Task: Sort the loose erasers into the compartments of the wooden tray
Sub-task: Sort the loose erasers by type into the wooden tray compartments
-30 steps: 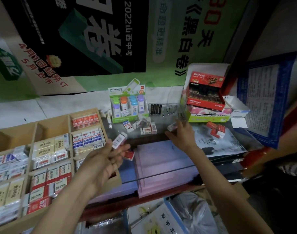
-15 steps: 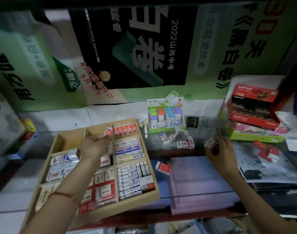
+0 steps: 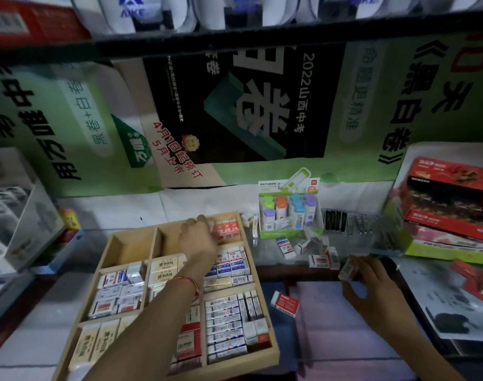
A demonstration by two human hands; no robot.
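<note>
The wooden tray (image 3: 273,350) lies at centre left, most of its compartments packed with boxed erasers. My left hand (image 3: 197,239) reaches over the tray to its far right compartment, fingers closed on a small eraser (image 3: 210,223) beside a row of red-labelled erasers (image 3: 229,229). My right hand (image 3: 368,281) hovers to the right of the tray, gripping a white eraser (image 3: 349,269). Several loose erasers (image 3: 321,261) lie on the glass beyond it. A red-and-white eraser (image 3: 284,301) lies on the purple sheet near the tray.
A green display box of correction tapes (image 3: 288,209) stands behind the loose erasers, with black clips (image 3: 335,220) to its right. Red and green cartons (image 3: 449,213) are stacked at far right. A dark shelf edge (image 3: 234,42) overhangs above. Two far-left tray compartments hold nothing.
My left hand carried its eraser from mid-tray out to the far right compartment. My right hand drew back from the loose pile with an eraser. The camera tilted upward.
</note>
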